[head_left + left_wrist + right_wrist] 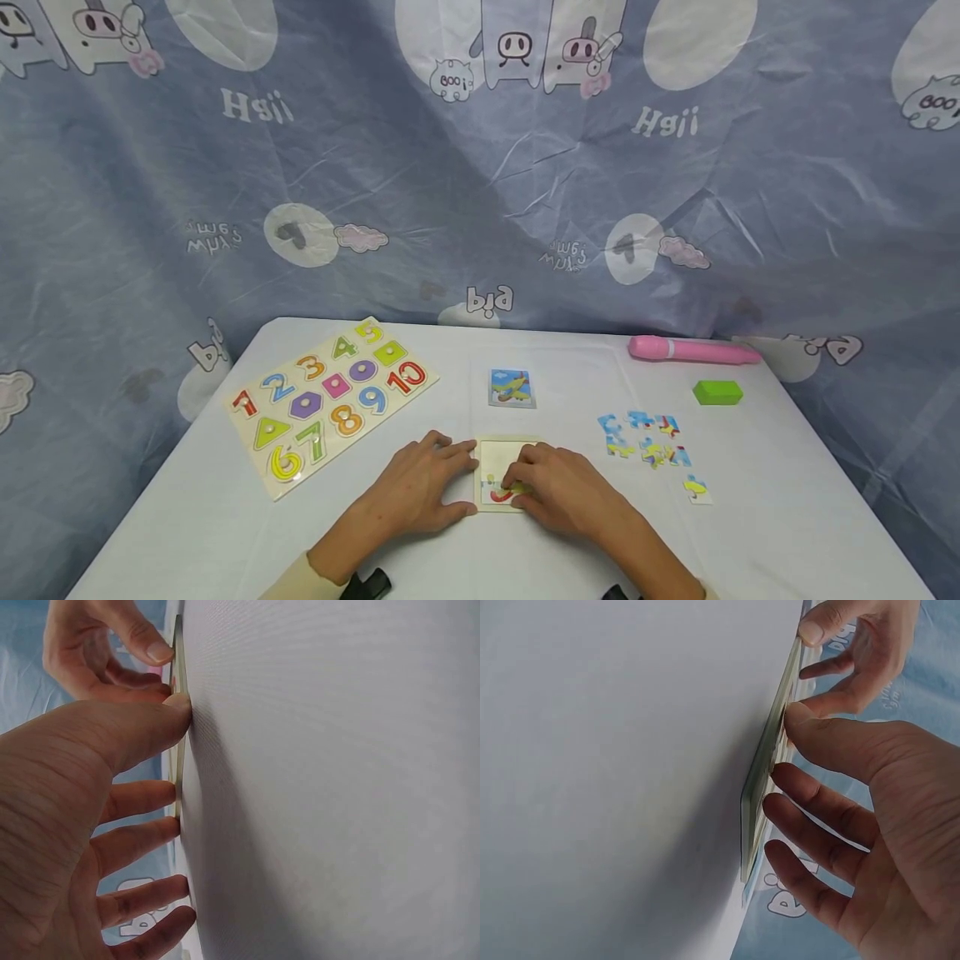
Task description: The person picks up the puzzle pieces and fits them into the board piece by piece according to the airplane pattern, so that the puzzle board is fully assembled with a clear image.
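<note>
A small cream puzzle tray [495, 457] lies on the white table, with a few printed pieces [498, 493] set along its bottom. My left hand [423, 485] rests at the tray's left edge, thumb and fingertips touching the rim, fingers spread and slightly bent. Over the tray's right part, my right hand [566, 490] pinches a small yellowish jigsaw piece [519, 488] between thumb and bent fingers, mostly hidden by them. In the right wrist view its thumb and fingertips meet the tray [759, 787] surface. Several loose jigsaw pieces [654, 453] lie to the right.
A picture card [512, 387] with a yellow plane lies behind the tray. At the left is a number-and-shape board [337, 446]. A green block [717, 392] and a pink marker-shaped object [705, 351] sit at the back right. A printed curtain [450, 208] hangs behind the table.
</note>
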Motion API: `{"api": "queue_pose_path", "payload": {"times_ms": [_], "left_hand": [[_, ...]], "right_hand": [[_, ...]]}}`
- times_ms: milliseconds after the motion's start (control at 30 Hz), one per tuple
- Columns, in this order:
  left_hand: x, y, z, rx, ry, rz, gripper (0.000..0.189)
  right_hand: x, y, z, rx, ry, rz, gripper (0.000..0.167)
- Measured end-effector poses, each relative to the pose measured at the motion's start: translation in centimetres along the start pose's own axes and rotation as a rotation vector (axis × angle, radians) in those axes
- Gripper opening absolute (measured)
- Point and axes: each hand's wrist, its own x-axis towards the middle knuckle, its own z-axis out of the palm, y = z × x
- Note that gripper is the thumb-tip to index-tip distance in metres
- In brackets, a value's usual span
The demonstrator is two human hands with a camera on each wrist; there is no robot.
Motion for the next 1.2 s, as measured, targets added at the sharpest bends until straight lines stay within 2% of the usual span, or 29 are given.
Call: {"api": "queue_pose_path", "payload": {"times_ms": [400, 733, 1200], "left_hand": [[-0.1, 0.0, 0.1, -0.012, -0.016, -0.01, 0.056], [-0.2, -0.1, 0.2, -0.021, -0.014, -0.006, 0.056], [-0.2, 0.0, 0.0, -0.02, -0.003, 0.007, 0.056]], "right_hand": [[-1.1, 0.9, -0.6, 0.004, 0.003, 0.03, 0.021], [-2.4, 1.9, -1.0, -0.007, -0.017, 0.116, 0.023], [-4.2, 3.5, -1.8, -0.007, -0.007, 0.19, 0.024]]}}
